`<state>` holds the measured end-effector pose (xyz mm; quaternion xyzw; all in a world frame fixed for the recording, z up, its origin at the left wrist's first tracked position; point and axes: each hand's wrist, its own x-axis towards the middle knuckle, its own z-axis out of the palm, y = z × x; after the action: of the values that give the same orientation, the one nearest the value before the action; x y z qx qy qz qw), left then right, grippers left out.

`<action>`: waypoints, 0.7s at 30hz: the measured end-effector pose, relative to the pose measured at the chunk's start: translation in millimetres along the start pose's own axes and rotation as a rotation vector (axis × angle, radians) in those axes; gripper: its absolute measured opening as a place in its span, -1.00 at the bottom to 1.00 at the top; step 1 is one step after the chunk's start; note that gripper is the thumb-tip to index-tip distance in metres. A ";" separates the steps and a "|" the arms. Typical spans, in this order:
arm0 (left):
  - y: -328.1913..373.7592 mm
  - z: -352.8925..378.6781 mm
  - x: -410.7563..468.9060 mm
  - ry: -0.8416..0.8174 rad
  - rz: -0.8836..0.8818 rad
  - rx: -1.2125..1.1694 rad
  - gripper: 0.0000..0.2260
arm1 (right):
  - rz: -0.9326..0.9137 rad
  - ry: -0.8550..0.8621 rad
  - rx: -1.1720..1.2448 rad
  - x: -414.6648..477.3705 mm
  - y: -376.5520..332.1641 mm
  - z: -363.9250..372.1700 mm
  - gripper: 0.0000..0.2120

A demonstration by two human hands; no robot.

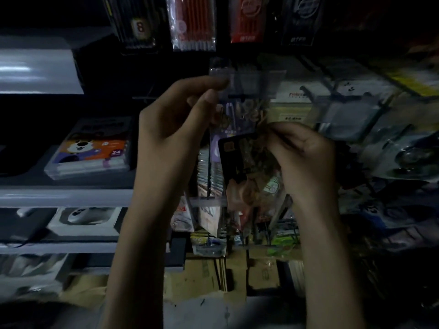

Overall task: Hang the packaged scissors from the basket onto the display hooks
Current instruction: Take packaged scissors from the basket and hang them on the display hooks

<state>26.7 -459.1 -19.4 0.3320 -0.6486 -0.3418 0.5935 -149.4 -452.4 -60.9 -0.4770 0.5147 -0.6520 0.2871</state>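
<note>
Both hands are closed on the scissors pack (228, 115): its top is pinched by the left hand (180, 119), its long axis hung straight below that grip, beside the lower right hand (306, 157).

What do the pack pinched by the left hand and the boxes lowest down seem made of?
Pack: probably clear, glossy plastic film, as things behind it show through. Boxes: brown matt cardboard, judging by the creased flaps, though the light is dim.
</note>
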 end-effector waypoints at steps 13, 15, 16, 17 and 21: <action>-12.2 -11.5 14.3 -0.108 0.019 -0.026 -0.83 | -0.030 0.131 0.048 18.8 5.2 27.5 -0.94; -13.1 -11.6 15.7 -0.115 0.017 -0.039 -0.83 | -0.030 0.138 0.042 19.8 7.7 28.2 -0.93; -13.8 -11.6 16.2 -0.117 0.015 -0.043 -0.84 | -0.032 0.136 0.036 19.6 8.9 28.3 -0.93; -14.5 -11.9 16.6 -0.120 0.015 -0.047 -0.84 | -0.031 0.135 0.029 19.4 10.3 28.3 -0.93; -17.8 -13.0 16.6 -0.130 0.013 -0.059 -0.84 | -0.025 0.138 0.005 19.2 13.9 27.9 -0.91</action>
<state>38.9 -483.3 -24.5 0.2871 -0.6776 -0.3776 0.5620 -132.7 -484.3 -67.4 -0.4366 0.5255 -0.6882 0.2440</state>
